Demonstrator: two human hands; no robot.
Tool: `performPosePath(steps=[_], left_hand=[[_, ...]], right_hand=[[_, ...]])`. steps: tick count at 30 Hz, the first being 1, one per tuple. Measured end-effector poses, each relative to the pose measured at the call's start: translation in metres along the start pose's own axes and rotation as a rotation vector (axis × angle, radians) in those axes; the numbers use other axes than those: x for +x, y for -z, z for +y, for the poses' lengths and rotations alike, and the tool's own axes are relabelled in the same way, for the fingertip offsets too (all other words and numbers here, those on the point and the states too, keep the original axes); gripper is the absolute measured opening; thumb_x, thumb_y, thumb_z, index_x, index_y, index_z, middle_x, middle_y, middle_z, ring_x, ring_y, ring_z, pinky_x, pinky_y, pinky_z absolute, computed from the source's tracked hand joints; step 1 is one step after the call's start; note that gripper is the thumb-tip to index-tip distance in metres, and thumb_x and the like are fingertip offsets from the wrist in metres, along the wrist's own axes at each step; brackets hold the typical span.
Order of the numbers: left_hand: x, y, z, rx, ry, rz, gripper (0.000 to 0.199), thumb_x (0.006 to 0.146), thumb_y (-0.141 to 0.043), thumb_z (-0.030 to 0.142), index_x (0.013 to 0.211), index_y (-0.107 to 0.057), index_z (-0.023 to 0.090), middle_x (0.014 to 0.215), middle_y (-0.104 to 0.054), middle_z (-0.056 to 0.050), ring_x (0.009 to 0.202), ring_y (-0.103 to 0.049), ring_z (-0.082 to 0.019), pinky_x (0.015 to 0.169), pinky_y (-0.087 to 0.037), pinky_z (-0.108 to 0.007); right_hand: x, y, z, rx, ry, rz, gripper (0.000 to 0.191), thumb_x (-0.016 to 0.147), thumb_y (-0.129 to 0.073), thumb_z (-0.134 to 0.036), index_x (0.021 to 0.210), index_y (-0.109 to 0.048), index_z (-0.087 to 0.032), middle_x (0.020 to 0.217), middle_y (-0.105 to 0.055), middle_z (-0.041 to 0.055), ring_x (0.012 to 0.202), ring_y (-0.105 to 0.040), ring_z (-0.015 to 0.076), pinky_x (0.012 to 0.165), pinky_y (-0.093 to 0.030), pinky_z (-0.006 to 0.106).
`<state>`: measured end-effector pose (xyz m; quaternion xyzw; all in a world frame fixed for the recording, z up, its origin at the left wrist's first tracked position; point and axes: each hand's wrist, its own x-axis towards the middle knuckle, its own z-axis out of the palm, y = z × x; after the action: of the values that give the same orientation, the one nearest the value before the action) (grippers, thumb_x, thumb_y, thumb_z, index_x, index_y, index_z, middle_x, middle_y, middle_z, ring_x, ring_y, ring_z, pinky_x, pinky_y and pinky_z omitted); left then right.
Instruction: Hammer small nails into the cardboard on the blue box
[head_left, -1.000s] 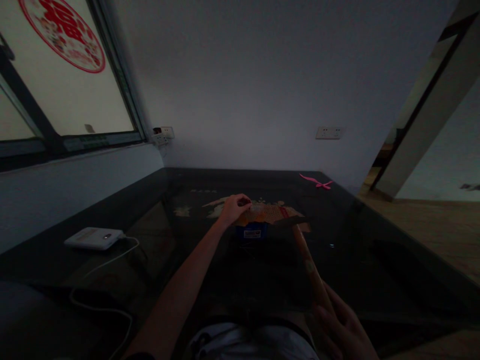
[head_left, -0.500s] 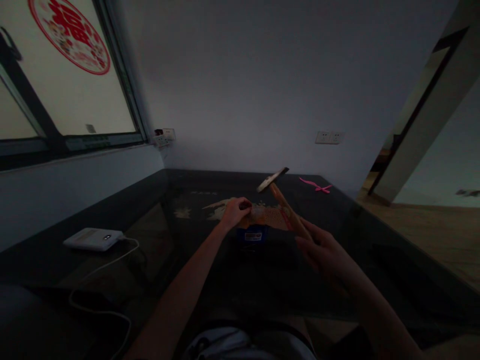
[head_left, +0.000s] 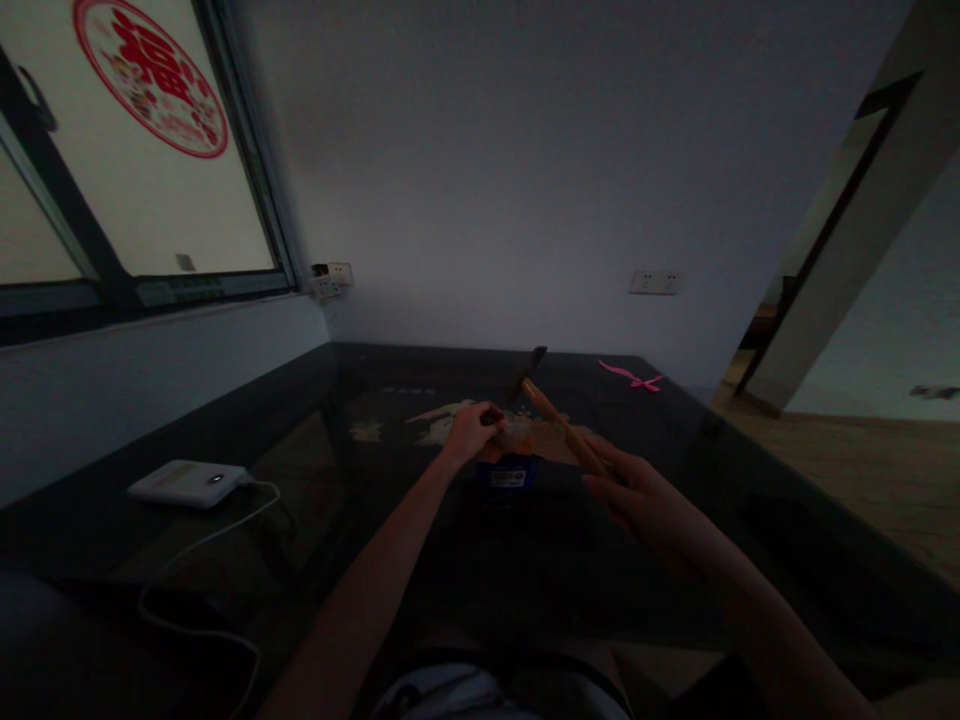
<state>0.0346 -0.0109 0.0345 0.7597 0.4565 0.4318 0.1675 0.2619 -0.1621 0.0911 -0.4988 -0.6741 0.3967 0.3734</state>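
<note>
In my right hand [head_left: 637, 495] is a hammer [head_left: 551, 410], its wooden handle gripped near the lower end and its dark head raised toward the far left. My left hand [head_left: 474, 430] has its thumb and fingers curled together at the left edge of a tan and orange patterned piece [head_left: 529, 437]. What its fingertips pinch, if anything, is too small and dark to make out. Under that piece sits a blue container [head_left: 508, 472] with a pale label. The hammer handle crosses in front of the right part of the patterned piece.
A white power bank [head_left: 191, 483] with a white cable [head_left: 217, 532] lies on the left of the dark glossy table [head_left: 420, 560]. A pink ribbon-like strip [head_left: 631, 378] lies at the far right. Wall sockets [head_left: 656, 282] are behind, and a window is on the left.
The hammer head has come down and a little to the left, and its head has turned. My right hand has shifted slightly left. My left hand stays at the patterned piece.
</note>
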Motion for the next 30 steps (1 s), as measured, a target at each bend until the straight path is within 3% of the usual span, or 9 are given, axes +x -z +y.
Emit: performPosePath(steps=[4,9,15,19,22,26,28,30], left_hand=[[-0.001,-0.001,0.000,0.005,0.009,-0.002,0.009,0.071,-0.063,0.017,0.079,-0.066,0.014,0.077,-0.069,-0.004,0.073,-0.063,-0.016,0.070,-0.048,-0.027],[0.000,-0.002,-0.003,-0.010,0.009,-0.009,0.009,0.072,-0.064,0.018,0.080,-0.066,0.014,0.078,-0.070,-0.004,0.073,-0.063,-0.016,0.071,-0.048,-0.027],[0.000,-0.003,-0.006,0.016,0.024,-0.022,0.011,0.073,-0.063,0.021,0.081,-0.066,0.014,0.078,-0.069,-0.005,0.073,-0.063,-0.017,0.068,-0.048,-0.027],[0.000,-0.003,-0.007,0.009,0.010,-0.019,0.011,0.073,-0.063,0.020,0.081,-0.066,0.014,0.079,-0.069,-0.005,0.075,-0.063,-0.017,0.070,-0.048,-0.027],[0.001,-0.003,-0.008,-0.005,0.014,-0.021,0.012,0.072,-0.064,0.021,0.082,-0.066,0.014,0.079,-0.069,-0.005,0.073,-0.063,-0.016,0.069,-0.048,-0.027],[0.001,-0.003,-0.007,0.035,0.009,-0.022,0.013,0.073,-0.064,0.022,0.082,-0.067,0.013,0.079,-0.069,-0.005,0.073,-0.062,-0.017,0.069,-0.047,-0.028],[0.000,-0.002,-0.005,0.050,0.005,-0.018,0.013,0.073,-0.064,0.022,0.082,-0.067,0.014,0.080,-0.069,-0.006,0.076,-0.062,-0.018,0.071,-0.047,-0.028],[-0.001,-0.001,-0.003,0.052,0.012,-0.024,0.012,0.073,-0.064,0.021,0.082,-0.067,0.014,0.081,-0.069,-0.005,0.077,-0.062,-0.017,0.071,-0.047,-0.027]], right_hand=[[0.000,-0.002,0.003,-0.066,-0.012,-0.098,0.065,0.082,-0.051,-0.030,0.141,-0.032,-0.014,0.047,-0.039,-0.0112,0.033,-0.034,0.0057,0.031,-0.031,0.016],[-0.007,-0.002,-0.003,-0.050,0.006,-0.030,0.058,0.080,-0.053,-0.033,0.135,-0.043,-0.016,0.050,-0.043,-0.0090,0.035,-0.039,0.0069,0.032,-0.032,0.017],[-0.002,-0.007,0.000,-0.060,-0.009,-0.047,0.058,0.075,-0.058,-0.030,0.130,-0.049,-0.013,0.048,-0.046,-0.0077,0.034,-0.039,0.0078,0.032,-0.032,0.019],[-0.004,-0.007,-0.003,-0.086,-0.007,-0.007,0.062,0.078,-0.055,-0.029,0.136,-0.041,-0.013,0.046,-0.043,-0.0088,0.032,-0.038,0.0080,0.031,-0.033,0.019],[-0.007,-0.006,-0.008,-0.097,0.024,0.035,0.059,0.078,-0.055,-0.030,0.134,-0.045,-0.014,0.048,-0.043,-0.0081,0.033,-0.038,0.0075,0.031,-0.031,0.018],[-0.005,-0.007,-0.003,-0.151,0.018,-0.008,0.059,0.078,-0.055,-0.029,0.134,-0.046,-0.012,0.051,-0.051,-0.0050,0.034,-0.042,0.0100,0.033,-0.033,0.021],[-0.002,-0.007,0.000,-0.198,0.045,0.012,0.056,0.077,-0.056,-0.028,0.130,-0.051,-0.012,0.061,-0.061,0.0006,0.043,-0.053,0.0145,0.040,-0.042,0.025],[-0.001,-0.006,0.000,-0.244,0.118,0.040,0.052,0.076,-0.057,-0.027,0.126,-0.055,-0.014,0.084,-0.069,0.0076,0.068,-0.063,0.0216,0.058,-0.050,0.031]])
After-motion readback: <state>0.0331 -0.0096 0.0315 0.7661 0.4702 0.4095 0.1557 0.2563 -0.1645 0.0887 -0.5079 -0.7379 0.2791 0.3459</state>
